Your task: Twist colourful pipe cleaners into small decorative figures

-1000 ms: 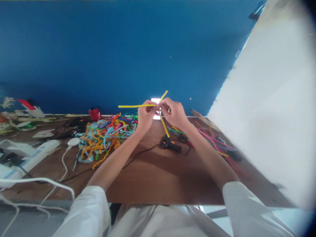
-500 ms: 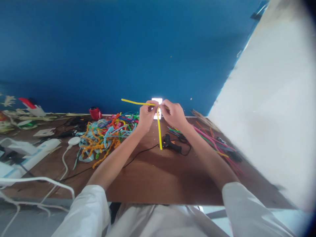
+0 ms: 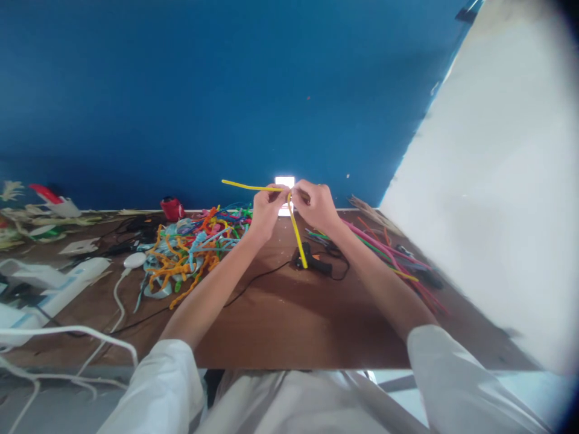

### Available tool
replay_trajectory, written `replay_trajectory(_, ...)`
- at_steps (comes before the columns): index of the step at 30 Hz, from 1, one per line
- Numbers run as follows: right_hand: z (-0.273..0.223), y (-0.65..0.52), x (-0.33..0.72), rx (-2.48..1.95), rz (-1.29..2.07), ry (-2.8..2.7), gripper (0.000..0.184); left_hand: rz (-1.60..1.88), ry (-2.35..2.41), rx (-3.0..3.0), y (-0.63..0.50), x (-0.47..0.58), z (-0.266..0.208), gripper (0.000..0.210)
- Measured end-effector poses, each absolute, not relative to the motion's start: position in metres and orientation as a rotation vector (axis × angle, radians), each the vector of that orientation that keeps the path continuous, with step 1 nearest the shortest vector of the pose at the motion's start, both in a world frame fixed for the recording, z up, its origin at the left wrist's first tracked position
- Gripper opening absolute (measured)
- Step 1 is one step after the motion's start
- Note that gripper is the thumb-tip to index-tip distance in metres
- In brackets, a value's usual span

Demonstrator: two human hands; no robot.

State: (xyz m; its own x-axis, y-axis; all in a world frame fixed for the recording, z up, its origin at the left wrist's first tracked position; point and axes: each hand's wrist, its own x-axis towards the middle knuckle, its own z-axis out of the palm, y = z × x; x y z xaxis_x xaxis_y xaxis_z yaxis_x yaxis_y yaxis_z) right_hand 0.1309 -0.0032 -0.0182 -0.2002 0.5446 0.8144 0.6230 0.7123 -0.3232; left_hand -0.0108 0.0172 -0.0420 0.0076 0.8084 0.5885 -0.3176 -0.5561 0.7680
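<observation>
My left hand (image 3: 268,208) and my right hand (image 3: 314,205) meet at the middle of the view, raised above the table. Both are closed in a pinch on a yellow pipe cleaner (image 3: 297,231). One yellow length sticks out to the left past my left hand; another hangs down between the hands, its lower end in front of a black glue gun (image 3: 312,260) on the table. Where the lengths meet is hidden by my fingertips, so I cannot tell whether they are one piece. Behind my hands a bright phone-like screen (image 3: 284,182) stands against the wall.
A tangled heap of coloured pipe cleaners (image 3: 185,256) lies left of my arms. Straight pipe cleaners (image 3: 393,256) lie to the right. A white power strip (image 3: 76,289) with cables (image 3: 120,304), a red pouch-like item (image 3: 172,208) and a white cup (image 3: 67,208) are on the left.
The hanging yellow length has swung its lower end to the right and slightly up. Both hands keep their pinch at nearly the same place; the whole view has shifted a little.
</observation>
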Motion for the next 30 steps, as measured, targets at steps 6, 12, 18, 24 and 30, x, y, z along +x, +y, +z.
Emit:
replay_trajectory(6, -0.018, -0.005, 0.131, -0.873, -0.179, -1.86, 0.02, 1.598, 0.45, 1.307, 0.009, -0.009, -0.034, 0.028)
replay_trajectory(12, -0.027, -0.004, 0.129, -0.91, -0.347, -1.763, 0.018, 1.508, 0.483, 1.308, -0.003, -0.004, -0.031, 0.026)
replay_trajectory(18, -0.031, -0.006, 0.132, -0.836, -0.406, -1.761, 0.02, 1.397, 0.452, 1.27, -0.008, -0.001, -0.029, 0.022)
replay_trajectory(24, -0.029, -0.004, 0.14, -0.798, -0.437, -1.843, 0.022, 1.431, 0.431, 1.339, -0.007, -0.004, -0.024, 0.026)
replay_trajectory(30, -0.018, -0.006, 0.148, -0.785, -0.414, -1.958, 0.024, 1.473, 0.523, 1.471, 0.005, -0.027, -0.017, 0.028)
